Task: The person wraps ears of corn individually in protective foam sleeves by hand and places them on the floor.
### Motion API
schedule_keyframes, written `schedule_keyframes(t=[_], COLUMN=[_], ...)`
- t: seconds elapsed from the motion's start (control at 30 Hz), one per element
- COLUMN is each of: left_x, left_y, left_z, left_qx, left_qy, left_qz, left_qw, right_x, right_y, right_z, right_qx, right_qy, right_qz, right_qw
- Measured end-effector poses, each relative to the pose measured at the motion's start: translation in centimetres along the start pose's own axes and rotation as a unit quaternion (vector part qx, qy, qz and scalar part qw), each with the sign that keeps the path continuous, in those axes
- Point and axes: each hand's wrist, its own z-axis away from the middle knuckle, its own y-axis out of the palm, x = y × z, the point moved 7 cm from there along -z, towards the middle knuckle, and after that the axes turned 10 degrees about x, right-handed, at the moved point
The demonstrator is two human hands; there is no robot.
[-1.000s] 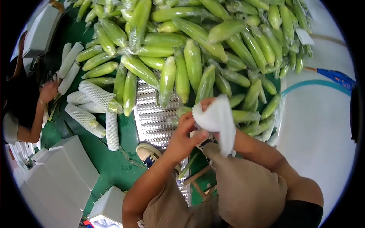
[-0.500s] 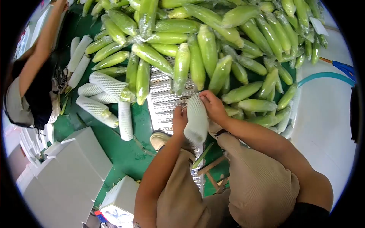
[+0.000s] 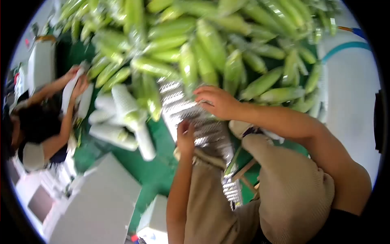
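My right hand (image 3: 219,102) reaches leftward over the perforated metal sheet, fingers stretched and slightly bent, with nothing visible in them. Its fingertips are close to the lower end of a green corn cob (image 3: 188,65) in clear film. Lower and to the left, my left hand (image 3: 185,138) hovers over the metal sheet (image 3: 174,99), thumb and fingers apart, seemingly holding nothing. Further left lie several corn cobs in white foam net sleeves (image 3: 124,101). Motion blurs the view.
A large heap of film-wrapped corn (image 3: 260,53) spreads across the far side. At left, another person's hands (image 3: 77,83) hold a white sleeve. White boxes (image 3: 97,203) stand at lower left, and a teal hose (image 3: 345,48) curves at right.
The white foam sleeve is gone from between my hands. My right hand has opened and moved up slightly; the view has shifted. The other person's hands have come together on a white sleeve.
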Motion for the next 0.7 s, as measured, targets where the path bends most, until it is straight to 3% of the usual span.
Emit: schedule_keyframes(t=[0.1, 0.13, 0.17, 0.23, 0.27, 0.33, 0.43, 0.47, 0.5, 0.6, 0.67, 0.7], left_x=[0.6, -0.4, -0.4, -1.8, -2.5, -4.3, -1.8, -1.9, -2.1, -2.8, -4.4, -4.8], left_y=[1.5, 2.3, 2.2, 1.8, 1.2, -0.1, -2.3, -3.4, -4.4, -4.9, -3.4, -3.2], left_z=[-0.9, -0.6, -1.1, 0.6, 1.5, 4.7, 7.7, 8.7, 9.5, 12.4, 13.5, 14.5], left_qx=[0.068, 0.088, 0.099, 0.088, 0.099, 0.142, 0.173, 0.173, 0.174, 0.173, 0.205, 0.211], left_qy=[0.037, 0.033, 0.067, 0.059, 0.046, -0.011, 0.026, 0.059, 0.088, -0.003, -0.002, -0.013], left_qz=[0.071, 0.075, 0.001, 0.037, -0.005, -0.062, -0.038, -0.077, -0.116, -0.082, -0.13, -0.148], left_qw=[0.994, 0.993, 0.993, 0.994, 0.994, 0.988, 0.984, 0.98, 0.974, 0.982, 0.97, 0.966], right_x=[-0.3, -0.7, -0.4, 0.3, -0.7, -0.5, 0.2, -0.2, -0.9, -0.7, 0.4, -0.2], right_y=[-10.1, -14.3, -17.4, -20.6, -21.2, -21.1, -23.1, -25.0, -27.7, -39.1, -47.5, -51.1], right_z=[2.2, 4.0, 5.2, 7.8, 9.6, 13.0, 16.5, 17.0, 17.3, 15.8, 13.8, 12.8], right_qx=[-0.1, -0.137, -0.179, -0.231, -0.229, -0.236, -0.226, -0.282, -0.334, -0.406, -0.432, -0.406], right_qy=[-0.009, 0.029, 0.054, 0.095, 0.153, 0.175, 0.212, 0.169, 0.129, 0.226, 0.175, 0.25], right_qz=[0.08, 0.1, 0.107, 0.1, 0.052, 0.017, 0.019, 0.098, 0.176, 0.364, 0.585, 0.657], right_qw=[0.992, 0.985, 0.976, 0.963, 0.96, 0.956, 0.951, 0.939, 0.917, 0.807, 0.664, 0.584])
